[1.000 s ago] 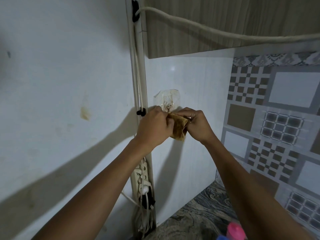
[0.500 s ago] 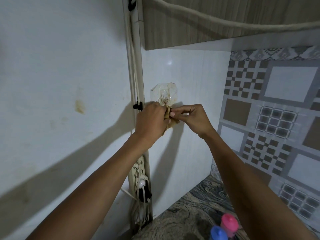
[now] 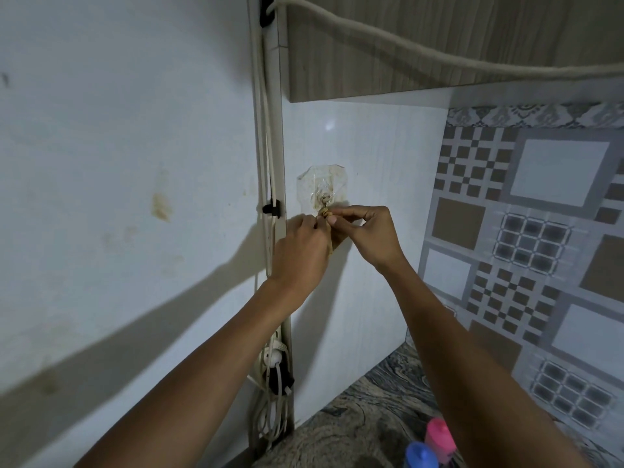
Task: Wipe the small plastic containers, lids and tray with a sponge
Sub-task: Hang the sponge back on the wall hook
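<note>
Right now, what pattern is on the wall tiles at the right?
The wall tiles show grey, white and brown squares with checkerboard patches; head view.

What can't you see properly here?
1. The sponge: head view, nearly all hidden behind the left hand; only a brown edge shows.
2. Its loop, pinched by the right hand: too small to tell if it is on the clear hook.
3. The pink cap and blue cap: bottles cut off by the bottom edge.
</note>
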